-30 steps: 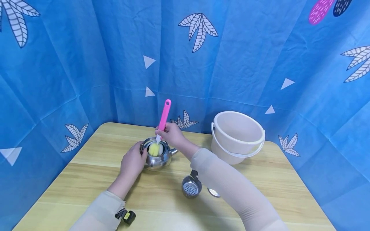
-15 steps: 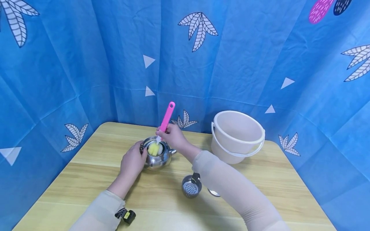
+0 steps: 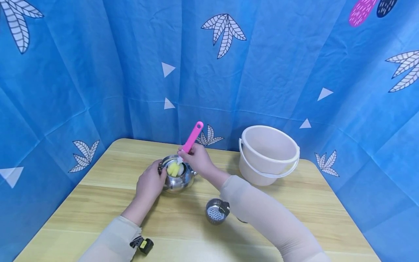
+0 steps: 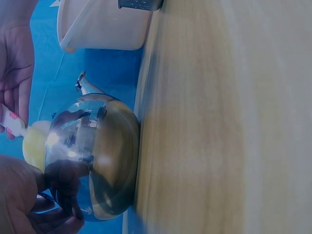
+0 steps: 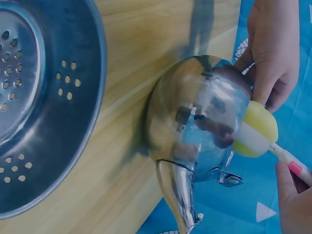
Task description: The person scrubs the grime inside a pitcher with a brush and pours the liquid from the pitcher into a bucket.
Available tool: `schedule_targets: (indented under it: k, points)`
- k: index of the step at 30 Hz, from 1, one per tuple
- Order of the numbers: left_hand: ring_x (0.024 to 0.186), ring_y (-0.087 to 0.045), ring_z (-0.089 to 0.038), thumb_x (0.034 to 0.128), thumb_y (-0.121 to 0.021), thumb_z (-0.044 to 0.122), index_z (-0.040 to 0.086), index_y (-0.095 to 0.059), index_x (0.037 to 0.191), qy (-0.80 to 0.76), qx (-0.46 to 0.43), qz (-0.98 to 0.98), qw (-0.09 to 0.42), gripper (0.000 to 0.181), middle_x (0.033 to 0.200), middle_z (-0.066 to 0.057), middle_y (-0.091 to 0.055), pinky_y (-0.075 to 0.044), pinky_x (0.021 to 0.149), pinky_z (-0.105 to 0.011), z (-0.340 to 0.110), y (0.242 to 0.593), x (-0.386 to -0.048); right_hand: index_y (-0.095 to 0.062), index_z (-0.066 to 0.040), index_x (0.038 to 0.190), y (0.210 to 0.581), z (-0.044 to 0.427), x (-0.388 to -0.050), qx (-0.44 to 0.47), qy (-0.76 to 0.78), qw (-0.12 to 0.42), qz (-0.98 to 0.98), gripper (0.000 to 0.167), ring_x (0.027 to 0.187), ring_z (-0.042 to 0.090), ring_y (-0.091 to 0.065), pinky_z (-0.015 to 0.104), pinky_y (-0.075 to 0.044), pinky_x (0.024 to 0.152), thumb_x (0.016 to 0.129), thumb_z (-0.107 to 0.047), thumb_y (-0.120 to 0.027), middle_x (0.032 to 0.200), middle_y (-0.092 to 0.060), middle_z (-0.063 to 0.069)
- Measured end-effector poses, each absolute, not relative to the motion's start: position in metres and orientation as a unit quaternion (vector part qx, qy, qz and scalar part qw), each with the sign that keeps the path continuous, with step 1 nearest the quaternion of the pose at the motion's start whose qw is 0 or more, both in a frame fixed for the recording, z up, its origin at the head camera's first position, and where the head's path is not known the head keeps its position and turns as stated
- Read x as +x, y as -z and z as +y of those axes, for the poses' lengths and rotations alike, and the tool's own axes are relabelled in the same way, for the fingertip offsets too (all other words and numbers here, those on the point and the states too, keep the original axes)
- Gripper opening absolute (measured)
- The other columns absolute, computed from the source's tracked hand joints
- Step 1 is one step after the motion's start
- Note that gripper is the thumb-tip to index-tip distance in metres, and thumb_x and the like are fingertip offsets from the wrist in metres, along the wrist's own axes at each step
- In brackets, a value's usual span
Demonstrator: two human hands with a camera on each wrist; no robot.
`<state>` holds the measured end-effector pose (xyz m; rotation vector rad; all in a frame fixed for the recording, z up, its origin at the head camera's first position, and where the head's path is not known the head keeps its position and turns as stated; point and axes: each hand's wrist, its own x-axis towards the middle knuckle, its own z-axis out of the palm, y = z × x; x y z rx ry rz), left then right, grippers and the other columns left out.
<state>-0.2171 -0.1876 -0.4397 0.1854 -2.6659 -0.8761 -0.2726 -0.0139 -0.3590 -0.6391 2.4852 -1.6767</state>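
On the left part of the table, a shiny steel teapot (image 3: 176,185) stands upright with its mouth uncovered and its spout toward the right. My left hand (image 3: 151,182) grips its left side, thumb near the rim. A sponge brush with a pink handle (image 3: 193,137) leans to the right, pinched low on the handle by my right hand (image 3: 201,161). The brush's yellow sponge head (image 5: 261,127) sits in the teapot's mouth, partly showing above the rim in the right wrist view; its lower end is hidden inside.
A perforated steel strainer (image 3: 215,211) lies on the table below my right forearm, partly covered by the black wrist camera. Behind that arm stands a white bucket (image 3: 262,171) with its handle hanging down. Blue curtain (image 3: 209,80) surrounds the wooden table (image 3: 183,233).
The brush handle has tipped to the right and lower, and my right hand has shifted slightly right with it. My left hand and the teapot look unmoved.
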Motion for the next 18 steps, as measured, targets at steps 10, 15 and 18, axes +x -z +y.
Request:
schedule_targets:
  k: [10, 15, 18]
  points:
    - [0.110, -0.063, -0.046, 0.1022, -0.052, 0.025, -0.003, -0.052, 0.140, 0.306, 0.062, -0.936, 0.164, 0.047, 0.129, -0.027, -0.062, -0.054, 0.084, -0.059, -0.189, 0.440, -0.218, -0.072, -0.006, 0.111, 0.365, -0.011, -0.267, -0.210, 0.542, 0.007, 0.813, 0.017, 0.082, 0.012, -0.067, 0.025, -0.057, 0.075, 0.096, -0.012, -0.067, 0.098, -0.074, 0.004]
    - [0.111, -0.063, -0.046, 0.1022, -0.052, 0.025, -0.002, -0.052, 0.140, 0.308, 0.062, -0.935, 0.163, 0.047, 0.129, -0.027, -0.062, -0.054, 0.085, -0.059, -0.188, 0.439, -0.218, -0.072, -0.005, 0.111, 0.367, -0.010, -0.263, -0.207, 0.550, 0.004, 0.809, 0.017, 0.091, 0.012, -0.069, 0.024, -0.057, 0.081, 0.096, -0.010, -0.068, 0.102, -0.075, 0.005]
    - [0.111, -0.063, -0.046, 0.1022, -0.053, 0.024, -0.003, -0.052, 0.140, 0.308, 0.062, -0.936, 0.160, 0.047, 0.129, -0.027, -0.061, -0.054, 0.085, -0.059, -0.189, 0.438, -0.217, -0.072, -0.005, 0.111, 0.367, -0.010, -0.261, -0.208, 0.551, 0.001, 0.808, 0.016, 0.094, 0.012, -0.070, 0.024, -0.057, 0.083, 0.095, -0.009, -0.067, 0.103, -0.075, 0.005]
